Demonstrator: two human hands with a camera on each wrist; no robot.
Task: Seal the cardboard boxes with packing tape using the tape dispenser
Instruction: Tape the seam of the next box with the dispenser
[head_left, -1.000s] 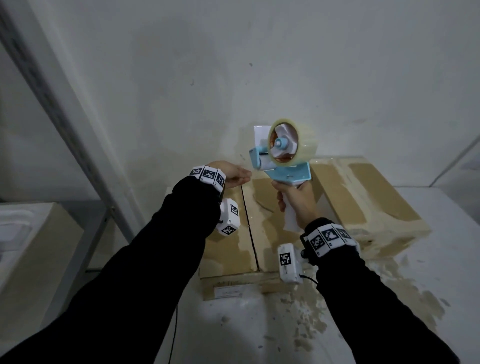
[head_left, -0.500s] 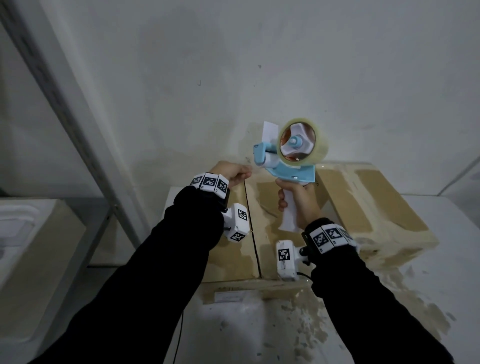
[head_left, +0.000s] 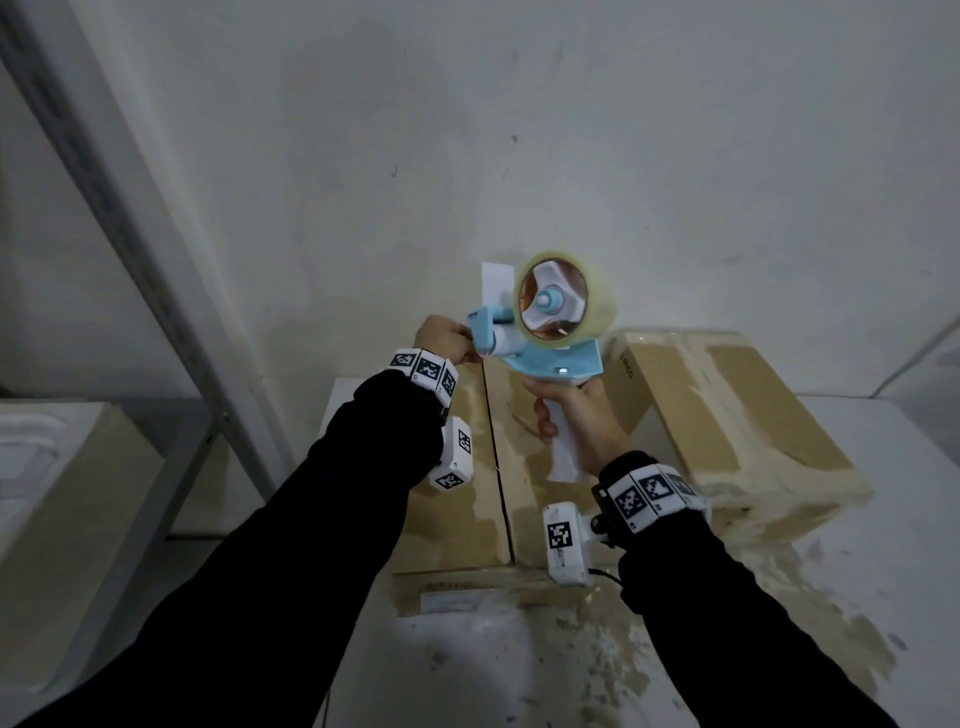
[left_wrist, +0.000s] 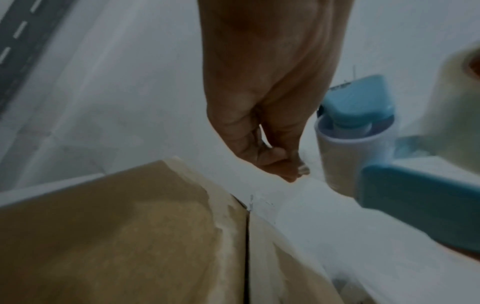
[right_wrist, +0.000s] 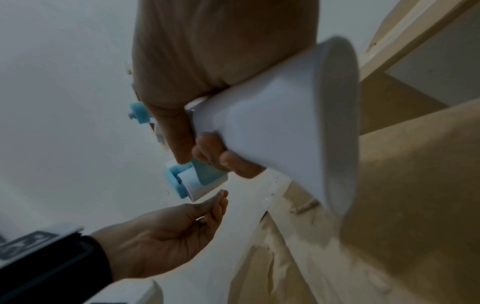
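A light-blue tape dispenser (head_left: 556, 358) with a clear tape roll (head_left: 597, 306) is held in the air above the far end of a cardboard box (head_left: 457, 467). The box's centre seam (head_left: 496, 457) runs towards me. My right hand (head_left: 576, 421) grips the white handle (right_wrist: 272, 123). My left hand (head_left: 470, 356) is at the front roller (left_wrist: 345, 156), fingertips and thumb pinched together (left_wrist: 291, 168) where the tape end comes off. The clear tape itself hardly shows.
A second, tape-covered box (head_left: 727, 415) lies at an angle against the first on the right. The white table (head_left: 883, 545) is flecked with tape scraps. A wall (head_left: 519, 130) stands close behind. A grey shelf upright (head_left: 130, 223) and another box (head_left: 62, 519) are at left.
The left hand has lifted off the box's far edge and come up to the dispenser's roller. The right hand has raised the dispenser slightly and moved it right.
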